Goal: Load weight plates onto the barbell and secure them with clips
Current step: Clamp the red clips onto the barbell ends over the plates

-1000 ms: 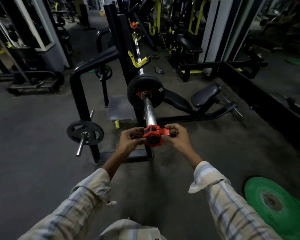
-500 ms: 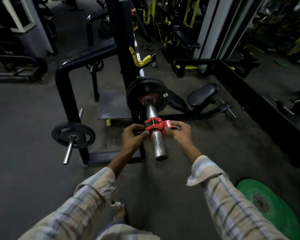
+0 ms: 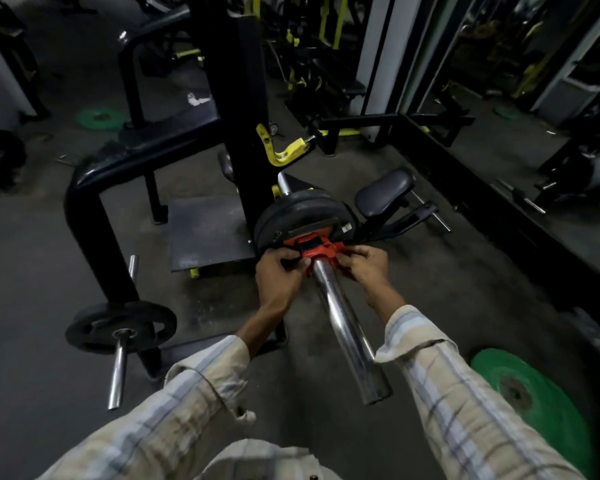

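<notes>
Red clip (image 3: pixel 315 250) sitting on the barbell sleeve (image 3: pixel 347 327), against the black plate (image 3: pixel 300 213).
We are pinching it from both sides, left hand (image 3: pixel 277 282) and right hand (image 3: pixel 366 270), fingers curling around its edges.

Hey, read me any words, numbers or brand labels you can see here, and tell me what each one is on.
None can be read.
Black weight plate: a small pale sticker at its right edge, too blurred to read.
Red clip, green plate on the floor: no visible text.
</notes>
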